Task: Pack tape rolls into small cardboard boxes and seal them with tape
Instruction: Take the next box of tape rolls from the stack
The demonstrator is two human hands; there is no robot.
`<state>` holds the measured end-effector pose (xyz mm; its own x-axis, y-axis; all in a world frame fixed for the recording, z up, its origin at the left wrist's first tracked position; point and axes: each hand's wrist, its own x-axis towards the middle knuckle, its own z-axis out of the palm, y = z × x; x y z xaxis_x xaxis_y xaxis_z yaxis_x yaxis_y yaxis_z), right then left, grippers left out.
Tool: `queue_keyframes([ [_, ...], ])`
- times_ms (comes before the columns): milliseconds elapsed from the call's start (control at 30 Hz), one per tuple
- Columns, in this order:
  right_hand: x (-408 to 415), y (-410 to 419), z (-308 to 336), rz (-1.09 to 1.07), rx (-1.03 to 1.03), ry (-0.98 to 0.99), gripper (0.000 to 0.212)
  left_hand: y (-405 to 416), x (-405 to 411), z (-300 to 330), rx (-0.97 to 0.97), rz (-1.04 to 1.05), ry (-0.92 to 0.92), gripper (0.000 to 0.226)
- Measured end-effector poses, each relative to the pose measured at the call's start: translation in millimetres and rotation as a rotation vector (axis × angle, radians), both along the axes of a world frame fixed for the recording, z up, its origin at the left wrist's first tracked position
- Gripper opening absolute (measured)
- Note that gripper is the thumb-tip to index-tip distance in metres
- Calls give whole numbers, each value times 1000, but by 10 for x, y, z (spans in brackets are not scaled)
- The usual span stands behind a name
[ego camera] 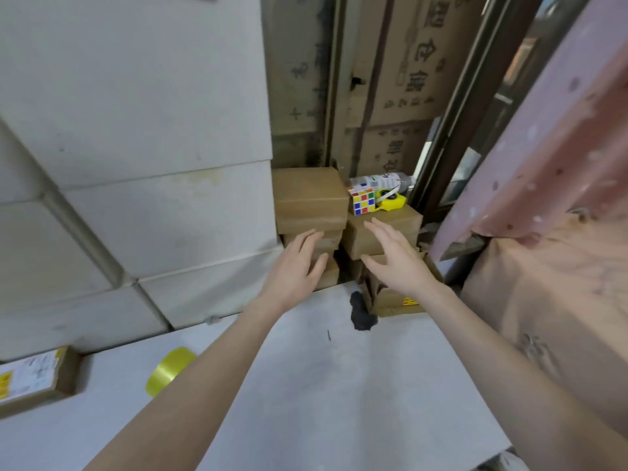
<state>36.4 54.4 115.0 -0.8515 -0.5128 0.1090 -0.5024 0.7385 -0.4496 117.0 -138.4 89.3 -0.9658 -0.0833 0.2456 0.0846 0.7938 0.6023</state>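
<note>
Both hands, left hand [299, 263] and right hand [396, 263], reach open and empty toward stacked cardboard boxes [380, 232] at the bench's back. Fetching a box seems underway; next needs a two-handed grip. Yellow tape roll [170, 370] waits near-left.

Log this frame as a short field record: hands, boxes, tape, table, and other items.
left hand: left hand open, fingers against the lower boxes of the stacked boxes
right hand: right hand open, reaching at the right box, holds nothing
tape: yellow tape roll on the table, near left
labelled box: labelled box at the table's left edge
on right box: puzzle cube, yellow tape measure, bottle behind
table mark: black blotch
</note>
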Motion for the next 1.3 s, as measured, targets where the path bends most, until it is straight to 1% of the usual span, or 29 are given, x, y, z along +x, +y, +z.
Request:
queue_keyframes([
  [100,-231,262,-44,-28,-9,-3,60,212,-186,-67,24,18,-29,45],
  [233,-567,628,-151,6,-11,-10,55,536,-457,-196,54,55,-75,45],
  [467,-1228,1341,-310,47,-16,-116,55,1207,-1046,-376,190,250,-172,40],
  [533,-1340,1471,-425,26,10,-172,55,1341,-1124,-481,254,315,-217,40],
  [667,-1477,1579,-672,-57,19,-365,58,1467,-1202,-741,280,439,-345,47],
  [767,-1505,1593,-849,-122,25,-459,56,1458,-1241,-894,333,516,-419,52],
  [867,-1541,1564,-1011,-154,42,-531,51,1401,-1299,-1031,348,520,-493,47],
  [967,-1573,1510,-1125,-188,40,-583,49,1372,-1355,-1119,321,521,-559,36],
  [1033,-1584,1478,-1168,-209,41,-593,39,1374,-1380,-1149,258,523,-573,36],
  [1100,-1598,1456,-1213,-205,92,-565,20,1402,-1391,-1173,236,493,-575,32],
  [1167,-1612,1451,-1218,-219,119,-515,29,1416,-1383,-1175,232,486,-572,28],
  [1233,-1620,1454,-1169,-236,80,-463,33,1396,-1356,-1138,270,520,-556,27],
  [1300,-1640,1458,-1076,-255,-6,-445,33,1352,-1330,-1083,448,578,-518,22],
])
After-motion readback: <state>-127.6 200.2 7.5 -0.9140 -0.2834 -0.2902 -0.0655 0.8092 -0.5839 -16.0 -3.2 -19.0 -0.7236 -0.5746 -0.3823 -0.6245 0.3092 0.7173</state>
